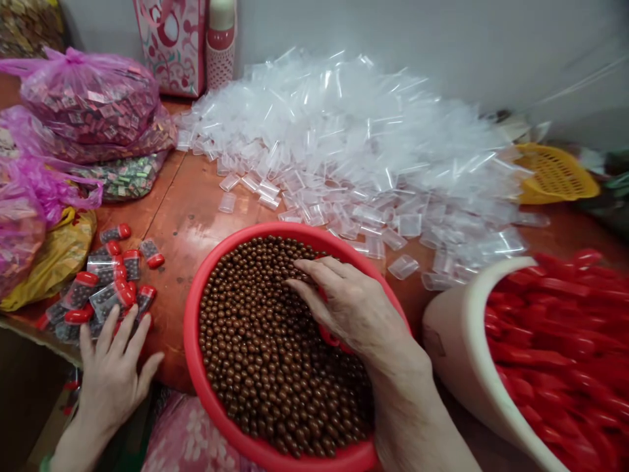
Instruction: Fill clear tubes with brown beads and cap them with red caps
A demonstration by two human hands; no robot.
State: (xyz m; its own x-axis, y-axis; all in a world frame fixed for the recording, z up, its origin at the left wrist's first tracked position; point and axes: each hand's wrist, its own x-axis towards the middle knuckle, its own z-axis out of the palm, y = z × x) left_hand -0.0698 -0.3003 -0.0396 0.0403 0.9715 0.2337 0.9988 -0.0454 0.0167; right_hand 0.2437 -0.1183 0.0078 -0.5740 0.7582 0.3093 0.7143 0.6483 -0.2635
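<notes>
My right hand (351, 305) is over a red basin (192, 328) filled with small brown balls (265, 367). Its fingers curl down at the balls, and red plastic caps (330, 337) show under the palm; how many it holds is hidden. My left hand (114, 364) lies with fingers spread at the near edge of a heap of small clear boxes with red caps (105, 275), filled with dark balls. Its fingertips reach the nearest boxes, and nothing is gripped in it.
A large pile of clear plastic boxes (344, 151) covers the back of the table. At right stands a cream bin (457, 328) of red caps (560, 354), with a yellow basket (557, 174) behind. Pink bags (93, 98), a gift bag (171, 46) and a bottle (221, 46) stand left.
</notes>
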